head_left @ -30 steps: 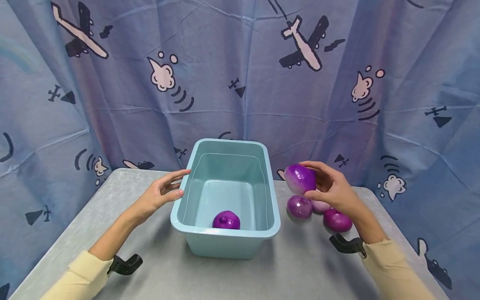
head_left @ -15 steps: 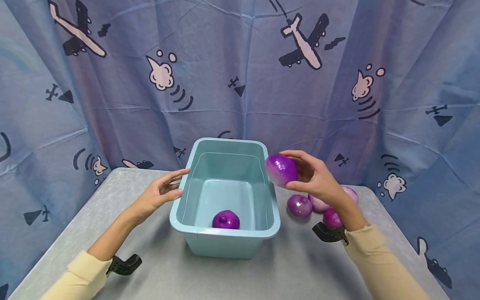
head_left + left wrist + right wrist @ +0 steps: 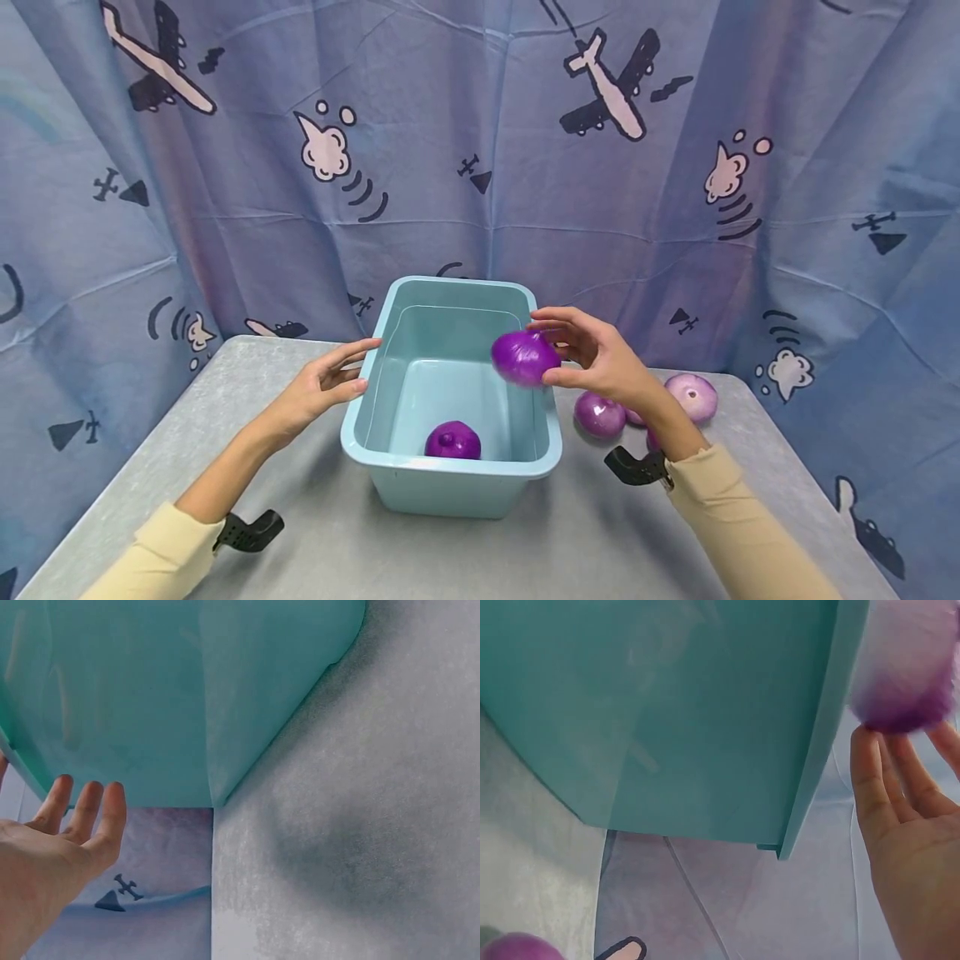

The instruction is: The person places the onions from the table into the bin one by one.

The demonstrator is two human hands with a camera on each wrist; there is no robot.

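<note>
A purple onion (image 3: 523,358) is over the right part of a light-blue plastic basin (image 3: 450,468), just beyond the fingertips of my right hand (image 3: 596,354). My index finger stands a little above the onion, and the thumb tip overlaps its right edge. In the right wrist view the onion (image 3: 911,667) looks blurred at the tips of spread fingers; whether they still touch it is hard to see. My left hand (image 3: 315,392) lies by the basin's left rim with relaxed fingers, fingertips at the edge. Inside the basin, near its front wall, rests another onion (image 3: 453,440).
Right of the basin, more onions lie on the grey table (image 3: 480,558): a shiny purple one (image 3: 600,414), a paler one (image 3: 692,397), and others partly behind my right arm. A blue airplane-print curtain (image 3: 420,167) hangs behind and around the table.
My right hand has moved left with the onion, from above the onion pile to over the basin. The onion has turned and now sits lower against the fingers, which have loosened. My left hand stays put.
</note>
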